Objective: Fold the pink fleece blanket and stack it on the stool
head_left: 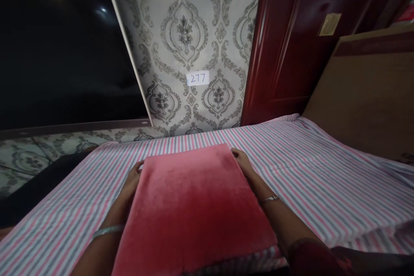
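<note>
A flat, rectangular piece of red velvety fabric [190, 202] lies in front of me over a striped sheet [291, 172]. Whether it is a cushion or a folded cloth I cannot tell. At its far left corner, my left hand [132, 177] is closed on the edge, the fingertips partly hidden behind it. My right hand [242, 161] holds the far right corner with curled fingers. Both forearms run along the sides of the red fabric, and each wrist wears a bangle. Striped fabric shows under its near edge.
The pink, grey and white sheet covers the surface up to the patterned wall [184, 21]. A large dark screen [64, 51] hangs at left; a paper label [198, 78] reads 277. At right are a dark red wooden panel [291, 51] and a cardboard box [365, 99].
</note>
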The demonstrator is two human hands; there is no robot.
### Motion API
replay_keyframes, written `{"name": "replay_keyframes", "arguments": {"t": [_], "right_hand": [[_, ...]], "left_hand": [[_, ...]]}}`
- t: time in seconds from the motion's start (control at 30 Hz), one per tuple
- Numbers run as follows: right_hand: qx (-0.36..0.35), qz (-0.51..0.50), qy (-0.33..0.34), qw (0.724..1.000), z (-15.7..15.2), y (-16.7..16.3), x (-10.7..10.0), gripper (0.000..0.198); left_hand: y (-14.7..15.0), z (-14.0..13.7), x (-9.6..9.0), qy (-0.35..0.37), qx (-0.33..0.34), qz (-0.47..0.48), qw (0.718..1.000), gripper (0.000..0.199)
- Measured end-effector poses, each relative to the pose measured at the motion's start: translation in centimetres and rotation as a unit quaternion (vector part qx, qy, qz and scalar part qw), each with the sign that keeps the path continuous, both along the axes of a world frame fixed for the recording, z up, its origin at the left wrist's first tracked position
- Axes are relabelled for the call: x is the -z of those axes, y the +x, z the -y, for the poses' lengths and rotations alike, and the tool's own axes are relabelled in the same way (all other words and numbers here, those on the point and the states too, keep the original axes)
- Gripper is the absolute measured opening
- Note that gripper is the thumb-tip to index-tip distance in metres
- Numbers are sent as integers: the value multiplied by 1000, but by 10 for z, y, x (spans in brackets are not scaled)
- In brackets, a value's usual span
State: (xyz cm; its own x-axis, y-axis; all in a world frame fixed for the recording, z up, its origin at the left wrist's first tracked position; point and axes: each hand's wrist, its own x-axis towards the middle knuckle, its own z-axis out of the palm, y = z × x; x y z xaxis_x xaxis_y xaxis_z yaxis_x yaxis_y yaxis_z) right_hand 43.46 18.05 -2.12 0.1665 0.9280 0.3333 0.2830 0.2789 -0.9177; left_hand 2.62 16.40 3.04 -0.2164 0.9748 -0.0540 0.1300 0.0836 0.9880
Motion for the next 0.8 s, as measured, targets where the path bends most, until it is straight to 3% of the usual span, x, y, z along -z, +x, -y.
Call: {"name": "replay_keyframes", "arguments": {"t": [0.17, 0.43, 0.67, 0.8], "right_hand": [[-32, 51, -7, 998, 25, 8, -10, 23], [-77, 95, -39, 992, 64, 15, -24, 28], [-115, 61, -93, 987, 67, 6, -21, 28], [-89, -24, -97, 991, 69, 1, -15, 35]], "left_hand": [[-5, 44, -4, -34, 29, 45, 998, 75], [-2, 100, 9, -27, 6, 66, 997, 60], [-10, 99, 26, -41, -52, 27, 997, 53], [-14, 90, 34, 7, -33, -37, 999, 44]]}}
